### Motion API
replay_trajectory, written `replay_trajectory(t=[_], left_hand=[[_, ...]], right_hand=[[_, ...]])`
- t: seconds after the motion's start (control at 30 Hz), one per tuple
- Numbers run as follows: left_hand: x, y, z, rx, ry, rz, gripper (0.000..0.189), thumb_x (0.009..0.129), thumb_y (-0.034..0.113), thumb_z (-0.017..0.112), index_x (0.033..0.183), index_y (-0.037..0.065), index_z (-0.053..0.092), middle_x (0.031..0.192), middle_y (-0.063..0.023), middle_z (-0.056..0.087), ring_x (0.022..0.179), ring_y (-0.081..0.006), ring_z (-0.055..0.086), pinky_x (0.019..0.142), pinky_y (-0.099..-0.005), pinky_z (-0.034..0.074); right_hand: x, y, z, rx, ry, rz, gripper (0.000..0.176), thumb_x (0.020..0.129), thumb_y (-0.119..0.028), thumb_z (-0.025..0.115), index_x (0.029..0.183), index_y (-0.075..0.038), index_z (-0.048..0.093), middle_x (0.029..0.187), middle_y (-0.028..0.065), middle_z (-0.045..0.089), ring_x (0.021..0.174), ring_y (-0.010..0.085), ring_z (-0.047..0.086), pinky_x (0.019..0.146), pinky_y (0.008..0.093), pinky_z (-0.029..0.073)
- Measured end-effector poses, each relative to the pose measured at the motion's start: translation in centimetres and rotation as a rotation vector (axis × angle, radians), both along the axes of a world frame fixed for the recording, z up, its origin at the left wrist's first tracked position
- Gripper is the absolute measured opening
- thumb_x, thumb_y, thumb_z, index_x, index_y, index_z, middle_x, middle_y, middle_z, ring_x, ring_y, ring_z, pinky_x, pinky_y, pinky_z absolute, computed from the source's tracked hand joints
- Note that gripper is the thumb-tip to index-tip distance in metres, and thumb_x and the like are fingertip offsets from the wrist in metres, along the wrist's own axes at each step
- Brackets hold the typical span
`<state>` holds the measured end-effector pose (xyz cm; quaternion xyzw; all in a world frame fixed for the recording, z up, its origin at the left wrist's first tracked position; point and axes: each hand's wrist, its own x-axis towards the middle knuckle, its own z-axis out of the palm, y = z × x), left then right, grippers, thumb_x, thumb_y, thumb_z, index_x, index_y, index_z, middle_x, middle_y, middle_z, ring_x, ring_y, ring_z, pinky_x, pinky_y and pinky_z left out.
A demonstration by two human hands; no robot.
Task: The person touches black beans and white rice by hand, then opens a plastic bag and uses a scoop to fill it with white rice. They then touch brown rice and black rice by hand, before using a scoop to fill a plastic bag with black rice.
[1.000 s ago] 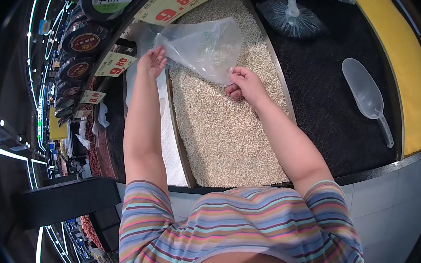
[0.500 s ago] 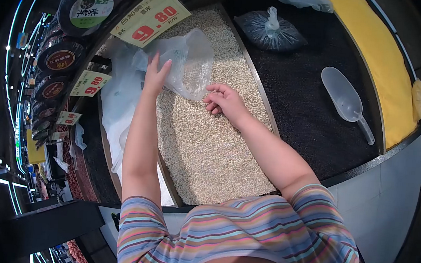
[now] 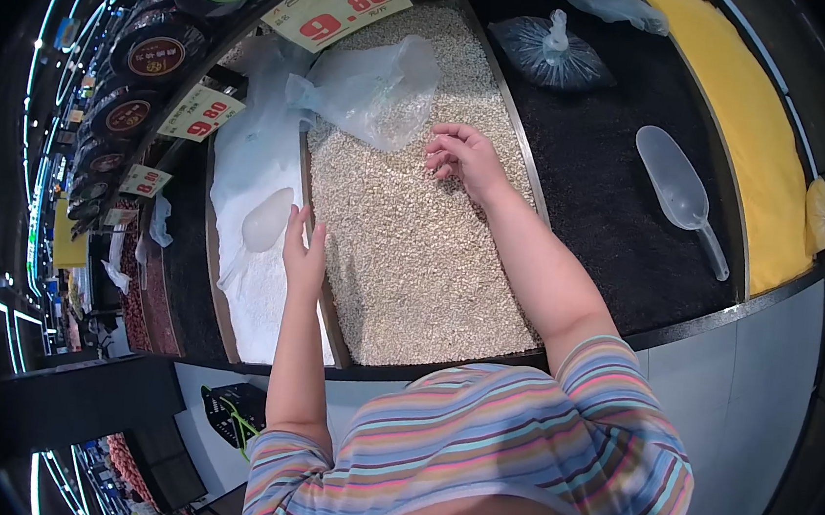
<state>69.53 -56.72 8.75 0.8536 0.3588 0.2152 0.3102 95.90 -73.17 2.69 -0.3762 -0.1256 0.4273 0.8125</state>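
My left hand [image 3: 304,249] hangs open over the divider between two bins, fingers spread, holding nothing; a clear scoop [image 3: 260,225] lies just left of it in the white rice. My right hand [image 3: 462,157] hovers over the tan grain bin [image 3: 404,247], fingers loosely curled, with nothing visible in it. A clear plastic bag [image 3: 368,92] with some grain in it lies on the grain at the bin's far end, a little beyond my right hand and apart from both hands.
A bin of dark grain [image 3: 616,177] on the right holds a clear scoop [image 3: 678,194] and a tied bag [image 3: 553,54]. A yellow grain bin [image 3: 753,121] lies further right. Price signs [image 3: 336,13] stand behind; another loose bag [image 3: 252,126] covers the white rice bin's far end.
My left hand let go of the plastic bag and drew back toward me to the bin divider. The bag now lies on the grain; my right hand has loosened beside it.
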Motion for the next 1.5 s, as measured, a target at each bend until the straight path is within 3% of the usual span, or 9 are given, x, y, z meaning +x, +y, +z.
replay_trajectory(t=[0.2,0.37,0.5,0.57,0.63,0.73,0.83,1.07,1.5], left_hand=[[-13.5,-6.5,-5.5,0.069,0.232,0.078,0.05,0.089,0.022,0.059,0.133,-0.001,0.047,0.144,-0.0293,0.032,0.136,-0.0433,0.028,0.112,-0.0452,0.024],[-15.0,-7.9,-7.2,0.159,0.197,0.008,0.052,0.089,0.021,0.057,0.134,0.0,0.045,0.144,-0.0305,0.032,0.135,-0.0468,0.028,0.111,-0.0478,0.025],[-13.5,-7.4,-6.5,0.225,0.153,-0.071,0.052,0.088,0.02,0.058,0.134,0.0,0.045,0.143,-0.0315,0.032,0.134,-0.0489,0.028,0.11,-0.0488,0.026],[-12.5,-6.3,-7.6,0.236,0.12,-0.113,0.053,0.089,0.024,0.057,0.135,0.004,0.045,0.146,-0.0275,0.03,0.136,-0.046,0.026,0.11,-0.0518,0.025],[-10.5,-5.7,-6.9,0.255,0.167,-0.148,0.053,0.09,0.028,0.056,0.137,0.007,0.044,0.148,-0.0233,0.029,0.138,-0.043,0.023,0.11,-0.0547,0.022],[-6.7,-5.3,-4.7,0.415,0.244,-0.167,0.054,0.091,0.033,0.054,0.139,0.011,0.043,0.149,-0.0209,0.028,0.139,-0.0417,0.023,0.11,-0.0575,0.02],[-2.0,-4.2,-3.8,0.417,0.21,-0.246,0.057,0.091,0.038,0.052,0.141,0.014,0.04,0.151,-0.018,0.026,0.14,-0.0393,0.02,0.11,-0.0589,0.017],[6.1,-3.8,-4.4,0.387,0.133,-0.364,0.063,0.087,0.05,0.054,0.143,0.023,0.039,0.153,-0.0164,0.023,0.141,-0.0391,0.017,0.111,-0.0589,0.016],[0.3,-7.6,-7.0,0.516,0.294,-0.518,0.061,0.08,0.038,0.065,0.134,0.017,0.049,0.144,-0.0142,0.04,0.139,-0.0376,0.025,0.111,-0.0583,0.019]], right_hand=[[0.3,-1.6,1.1,0.092,0.054,-0.007,0.028,0.096,-0.013,0.048,0.12,0.001,0.051,0.095,0.0149,0.064,0.077,0.0194,0.066,0.06,0.0264,0.054],[0.1,-5.4,6.5,0.107,-0.134,-0.093,0.029,0.096,-0.015,0.048,0.119,0.003,0.051,0.098,0.0148,0.064,0.078,0.0188,0.066,0.063,0.0267,0.054],[-4.3,-10.9,7.2,-0.232,-0.277,-0.198,0.027,0.095,-0.016,0.052,0.116,0.002,0.054,0.096,0.0113,0.065,0.08,0.016,0.066,0.067,0.0261,0.052],[-6.8,-14.2,3.0,-0.402,-0.459,-0.297,0.023,0.092,-0.014,0.058,0.11,-0.001,0.059,0.096,0.009,0.066,0.081,0.0161,0.066,0.069,0.0269,0.052],[-11.1,-17.9,0.5,-0.759,-0.964,-0.488,0.022,0.083,-0.012,0.065,0.103,-0.003,0.063,0.099,0.0109,0.066,0.089,0.0215,0.065,0.077,0.0319,0.051],[-16.9,-22.6,-1.2,-0.923,-1.526,-0.477,0.036,0.076,-0.009,0.066,0.111,-0.007,0.059,0.121,0.0145,0.056,0.123,0.0359,0.047,0.099,0.0445,0.042],[-21.1,-24.1,-1.7,-1.079,-1.6,-0.375,0.045,0.076,-0.01,0.067,0.12,-0.007,0.055,0.138,0.0148,0.044,0.135,0.0359,0.033,0.105,0.0451,0.036],[-21.9,-24.2,-2.8,-1.138,-1.607,-0.517,0.045,0.078,-0.011,0.063,0.122,-0.007,0.055,0.141,0.0113,0.044,0.135,0.0319,0.035,0.106,0.0441,0.035],[-21.9,-24.0,-3.2,-1.108,-1.633,-0.613,0.035,0.076,-0.007,0.059,0.111,-0.009,0.062,0.134,0.0079,0.051,0.13,0.0299,0.043,0.101,0.0414,0.041]])
